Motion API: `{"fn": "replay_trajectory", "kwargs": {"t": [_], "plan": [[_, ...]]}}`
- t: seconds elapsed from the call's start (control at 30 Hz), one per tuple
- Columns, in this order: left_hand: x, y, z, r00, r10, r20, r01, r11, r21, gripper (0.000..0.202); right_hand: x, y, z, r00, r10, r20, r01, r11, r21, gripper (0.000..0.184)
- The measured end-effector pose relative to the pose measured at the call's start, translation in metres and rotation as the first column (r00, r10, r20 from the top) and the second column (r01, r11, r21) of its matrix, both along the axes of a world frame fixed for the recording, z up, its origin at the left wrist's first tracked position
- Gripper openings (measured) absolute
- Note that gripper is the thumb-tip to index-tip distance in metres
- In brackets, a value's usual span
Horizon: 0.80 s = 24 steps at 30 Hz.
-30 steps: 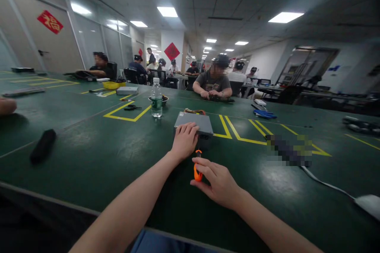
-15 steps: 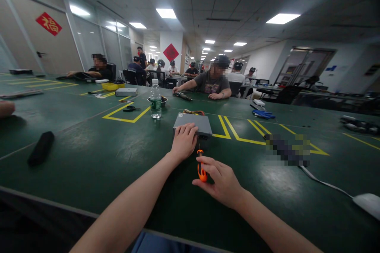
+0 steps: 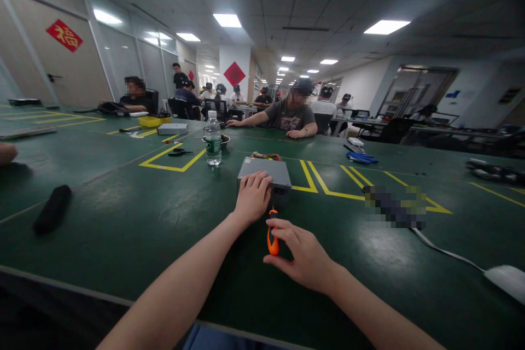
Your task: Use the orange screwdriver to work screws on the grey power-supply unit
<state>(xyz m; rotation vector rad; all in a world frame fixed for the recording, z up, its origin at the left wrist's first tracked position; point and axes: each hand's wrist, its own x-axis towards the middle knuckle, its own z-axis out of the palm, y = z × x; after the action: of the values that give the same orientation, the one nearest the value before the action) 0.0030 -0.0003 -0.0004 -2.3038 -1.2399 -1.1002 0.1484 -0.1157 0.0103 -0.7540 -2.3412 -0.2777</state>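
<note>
A grey metal box (image 3: 270, 171) lies on the green table (image 3: 123, 219) in front of me, with coloured wires behind it. My left hand (image 3: 252, 197) rests on the box's near left corner, fingers curled over its top edge. My right hand (image 3: 301, 256) pinches an orange-handled screwdriver (image 3: 272, 238), which points at the box's near face.
A water bottle (image 3: 213, 139) stands behind the box to the left, with scissors (image 3: 179, 152) inside yellow floor-tape lines. A black pouch (image 3: 51, 209) lies at the left. A white mouse (image 3: 504, 279) with its cable lies at the right. Several people sit at the far side.
The screwdriver's handle has tilted slightly in my right fingers as they turn it. My left hand stays on the box. The person opposite has stretched an arm out across the table.
</note>
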Motion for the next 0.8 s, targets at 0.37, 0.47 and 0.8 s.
{"fn": "replay_trajectory", "kwargs": {"t": [0.37, 0.47, 0.8], "plan": [[0.0014, 0.0006, -0.0004, 1.0, 0.017, 0.001, -0.017, 1.0, -0.006, 0.027, -0.0007, 0.0025, -0.0022, 1.0, -0.014, 0.012, 0.014, 1.0, 0.001, 0.029], [0.0015, 0.0002, -0.0005, 1.0, 0.016, 0.003, -0.016, 1.0, -0.004, 0.027, -0.0002, -0.0017, 0.003, 0.998, -0.022, 0.052, 0.025, 0.998, -0.057, 0.036], [0.0026, 0.0017, -0.0013, 1.0, 0.026, 0.004, -0.027, 1.0, 0.009, 0.026, 0.0025, 0.0007, 0.0011, 0.999, -0.034, 0.002, 0.034, 0.999, -0.009, 0.023]]}}
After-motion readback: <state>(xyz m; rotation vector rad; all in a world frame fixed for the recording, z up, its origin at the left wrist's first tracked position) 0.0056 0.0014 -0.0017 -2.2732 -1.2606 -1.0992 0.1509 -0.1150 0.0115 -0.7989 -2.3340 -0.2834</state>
